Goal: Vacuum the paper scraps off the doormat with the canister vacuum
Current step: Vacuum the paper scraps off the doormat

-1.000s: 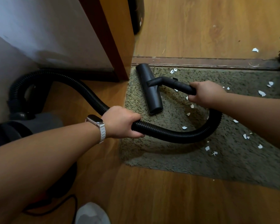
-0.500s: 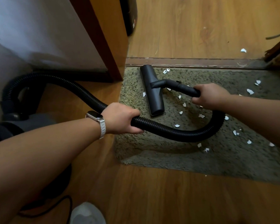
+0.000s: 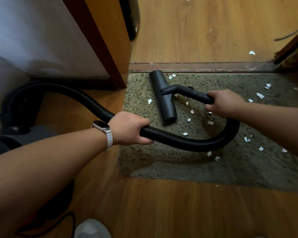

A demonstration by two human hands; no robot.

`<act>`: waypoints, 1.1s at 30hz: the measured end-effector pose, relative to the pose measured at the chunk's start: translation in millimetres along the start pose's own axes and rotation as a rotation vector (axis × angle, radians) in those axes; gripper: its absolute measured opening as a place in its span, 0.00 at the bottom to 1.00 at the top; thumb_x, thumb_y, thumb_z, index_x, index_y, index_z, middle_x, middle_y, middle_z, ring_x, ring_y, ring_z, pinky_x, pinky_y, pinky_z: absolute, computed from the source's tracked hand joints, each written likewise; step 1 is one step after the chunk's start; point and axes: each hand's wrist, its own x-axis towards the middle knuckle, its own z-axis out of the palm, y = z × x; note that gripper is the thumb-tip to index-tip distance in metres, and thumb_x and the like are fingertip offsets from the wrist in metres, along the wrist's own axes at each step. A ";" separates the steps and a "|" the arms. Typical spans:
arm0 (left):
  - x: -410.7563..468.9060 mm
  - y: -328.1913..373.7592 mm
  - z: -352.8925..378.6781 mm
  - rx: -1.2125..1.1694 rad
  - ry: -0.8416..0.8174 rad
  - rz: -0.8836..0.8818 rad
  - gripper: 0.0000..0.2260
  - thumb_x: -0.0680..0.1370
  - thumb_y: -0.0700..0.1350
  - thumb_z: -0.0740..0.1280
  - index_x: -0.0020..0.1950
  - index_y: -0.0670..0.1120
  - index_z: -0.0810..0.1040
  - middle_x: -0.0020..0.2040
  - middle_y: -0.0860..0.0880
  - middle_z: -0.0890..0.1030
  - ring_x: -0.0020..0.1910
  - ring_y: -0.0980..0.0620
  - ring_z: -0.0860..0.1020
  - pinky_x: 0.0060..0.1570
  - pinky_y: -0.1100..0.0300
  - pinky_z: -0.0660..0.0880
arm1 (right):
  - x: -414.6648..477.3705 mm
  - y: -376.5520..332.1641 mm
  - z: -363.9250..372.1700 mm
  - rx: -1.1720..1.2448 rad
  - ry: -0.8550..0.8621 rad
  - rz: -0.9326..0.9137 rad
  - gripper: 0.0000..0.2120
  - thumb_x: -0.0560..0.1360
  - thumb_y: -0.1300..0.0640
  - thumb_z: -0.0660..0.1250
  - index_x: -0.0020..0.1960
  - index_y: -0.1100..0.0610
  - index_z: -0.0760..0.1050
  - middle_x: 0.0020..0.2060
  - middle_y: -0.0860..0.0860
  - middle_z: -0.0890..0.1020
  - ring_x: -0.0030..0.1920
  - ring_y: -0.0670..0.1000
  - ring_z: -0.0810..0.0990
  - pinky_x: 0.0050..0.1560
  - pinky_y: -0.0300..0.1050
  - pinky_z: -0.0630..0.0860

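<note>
Here the left hand (image 3: 129, 128) grasps the black ribbed hose (image 3: 187, 140) from above, with the fingers curled around it, just at the left edge of the doormat (image 3: 179, 165). The right hand (image 3: 225, 103) is wrapped around the smooth stiff tube (image 3: 196, 94) at the end of the hose. Between the two hands the hose makes a low loop over the mat (if it touches the pile or not, I cannot tell).

The nozzle (image 3: 163, 98) lies flat on the doormat near its far left corner. Its long side runs from the threshold strip (image 3: 196, 67) toward the person, a little slanted.

White paper scraps (image 3: 185, 133) are scattered on the mat. Most of them are to the right of the nozzle, inside the hose loop and around it. One lies just left of the nozzle, two lie beside its far end, and more lie near the right side of the mat. One scrap is on the wooden floor (image 3: 162, 212) beyond the threshold strip.

The grey vacuum body (image 3: 33, 133) stands at the left on the floor, near the white wall (image 3: 33, 40) and the brown door frame (image 3: 110, 48). The hose rises from it in an arch. A watch (image 3: 101, 126) with a white strap is on the left wrist.
</note>
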 end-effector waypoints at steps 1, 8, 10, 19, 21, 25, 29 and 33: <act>-1.2 0.6 0.4 -0.003 0.000 -0.003 0.23 0.72 0.72 0.55 0.42 0.53 0.74 0.34 0.56 0.74 0.32 0.55 0.75 0.31 0.60 0.72 | 0.9 -1.3 -1.3 -0.002 0.001 -0.009 0.07 0.74 0.48 0.68 0.50 0.49 0.75 0.36 0.49 0.78 0.37 0.54 0.78 0.33 0.44 0.72; -9.7 -3.2 6.3 -0.001 -0.007 0.001 0.24 0.71 0.73 0.53 0.41 0.54 0.72 0.34 0.56 0.76 0.33 0.55 0.76 0.32 0.59 0.74 | 12.0 -23.1 -1.5 -0.018 -0.001 -0.067 0.07 0.74 0.48 0.68 0.50 0.48 0.74 0.35 0.49 0.77 0.36 0.53 0.77 0.34 0.44 0.73; -12.6 -4.6 6.2 -0.003 -0.022 0.009 0.24 0.71 0.73 0.52 0.40 0.54 0.72 0.34 0.56 0.76 0.33 0.55 0.76 0.34 0.57 0.76 | 13.6 -29.8 -0.1 0.010 -0.018 -0.068 0.07 0.74 0.49 0.68 0.50 0.48 0.74 0.36 0.49 0.78 0.37 0.53 0.78 0.34 0.44 0.73; -17.8 -5.1 10.2 -0.005 -0.054 -0.001 0.27 0.71 0.75 0.49 0.42 0.54 0.73 0.34 0.56 0.76 0.33 0.56 0.76 0.35 0.56 0.78 | 20.6 -43.6 -4.5 -0.024 -0.019 -0.116 0.07 0.75 0.48 0.68 0.50 0.49 0.74 0.35 0.49 0.78 0.35 0.52 0.77 0.33 0.43 0.71; -18.8 -6.4 9.6 0.004 -0.051 0.010 0.26 0.71 0.74 0.50 0.42 0.54 0.72 0.35 0.56 0.76 0.33 0.56 0.76 0.35 0.56 0.77 | 22.1 -53.7 -5.2 -0.046 -0.034 -0.147 0.07 0.75 0.48 0.67 0.51 0.48 0.74 0.36 0.48 0.78 0.36 0.51 0.77 0.33 0.43 0.73; -23.3 -7.0 8.5 0.015 -0.063 0.026 0.22 0.72 0.73 0.56 0.41 0.54 0.71 0.35 0.56 0.76 0.32 0.55 0.75 0.34 0.56 0.77 | 21.9 -63.4 -3.6 -0.058 -0.037 -0.177 0.08 0.75 0.47 0.67 0.50 0.49 0.73 0.36 0.48 0.77 0.37 0.53 0.78 0.35 0.44 0.73; -23.4 -6.0 9.2 0.015 -0.069 0.022 0.21 0.73 0.72 0.57 0.40 0.55 0.68 0.35 0.55 0.76 0.32 0.55 0.75 0.35 0.56 0.77 | 16.7 -53.6 0.0 -0.043 -0.049 -0.186 0.08 0.74 0.48 0.68 0.51 0.49 0.74 0.35 0.48 0.77 0.37 0.53 0.78 0.35 0.44 0.73; -16.5 -5.4 4.9 0.013 -0.070 0.016 0.21 0.72 0.73 0.57 0.40 0.55 0.68 0.34 0.55 0.76 0.32 0.54 0.75 0.34 0.56 0.77 | 9.4 -39.4 -1.1 -0.015 -0.057 -0.164 0.06 0.74 0.49 0.68 0.48 0.48 0.74 0.34 0.47 0.77 0.35 0.51 0.76 0.32 0.43 0.68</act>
